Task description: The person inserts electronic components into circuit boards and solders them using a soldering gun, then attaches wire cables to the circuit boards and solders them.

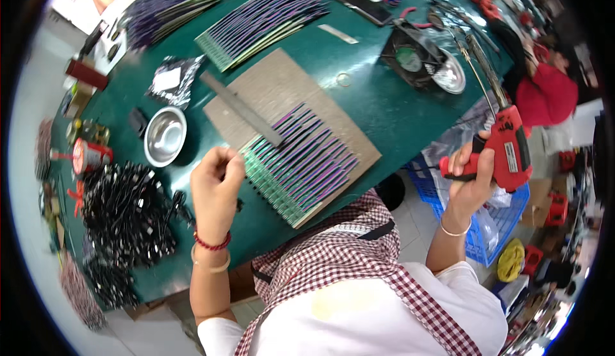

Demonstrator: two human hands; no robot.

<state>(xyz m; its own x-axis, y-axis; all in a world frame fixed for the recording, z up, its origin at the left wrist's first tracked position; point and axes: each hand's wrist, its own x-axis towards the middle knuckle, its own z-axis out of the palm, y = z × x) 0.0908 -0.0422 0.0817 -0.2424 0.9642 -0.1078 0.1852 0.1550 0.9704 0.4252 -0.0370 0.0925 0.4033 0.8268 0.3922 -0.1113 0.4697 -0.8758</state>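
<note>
My right hand (473, 178) is wrapped round the black-and-red handle of a red soldering gun (510, 154), held up at the right with its long barrel pointing away from me. My left hand (218, 175) is curled closed at the near left corner of a green circuit board panel (274, 189); what its fingers hold, if anything, is hidden. Rows of dark purple strips run across the panel, which lies on a brown board (282, 77). A flat grey metal bar (240, 107) rests across the brown board and the panel's edge.
Black cables with connectors (125, 215) are heaped left of my left hand, near a metal bowl (165, 136). Stacks of similar panels (262, 20) lie at the back. A phone (363, 6), a black stand (410, 52) and a blue basket (477, 241) are right of centre.
</note>
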